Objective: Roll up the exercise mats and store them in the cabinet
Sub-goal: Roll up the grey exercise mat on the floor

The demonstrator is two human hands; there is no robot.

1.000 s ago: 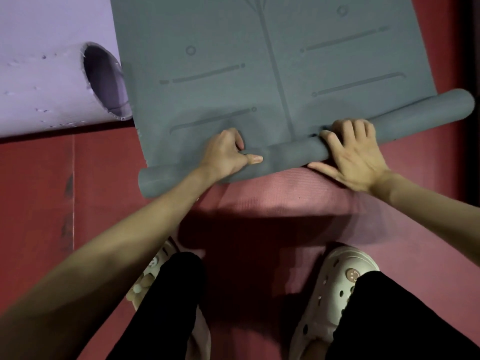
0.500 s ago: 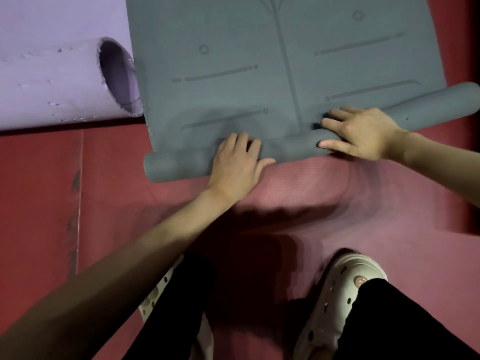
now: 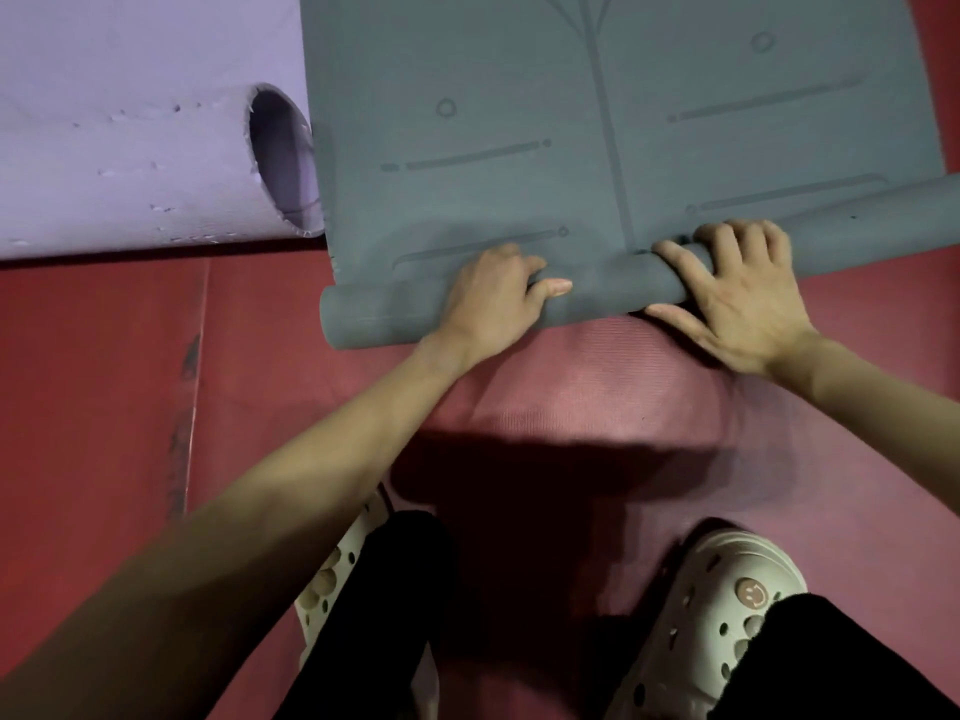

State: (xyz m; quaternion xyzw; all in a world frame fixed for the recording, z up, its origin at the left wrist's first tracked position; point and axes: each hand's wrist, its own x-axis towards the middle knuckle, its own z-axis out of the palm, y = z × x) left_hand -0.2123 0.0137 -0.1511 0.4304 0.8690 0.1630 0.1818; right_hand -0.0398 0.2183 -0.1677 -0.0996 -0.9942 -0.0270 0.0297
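Grey mat (image 3: 571,148), near edge rolled; left hand (image 3: 493,298) and right hand (image 3: 737,298) curl over the roll.

Both hands (image 3: 618,298) on mat's rolled end (image 3: 395,317), another roll (image 3: 130,163) left.

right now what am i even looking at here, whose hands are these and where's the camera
There is no machine here: a person wears a camera on the head, so you look down along their arms. The left hand and right hand both curl over the rolled end of a grey exercise mat, which is only partly rolled; the rest lies flat ahead. It rests on a pink mat on the red floor. A lilac mat, already curled into a tube at its end, lies to the left. Below are the person's pale clogs.
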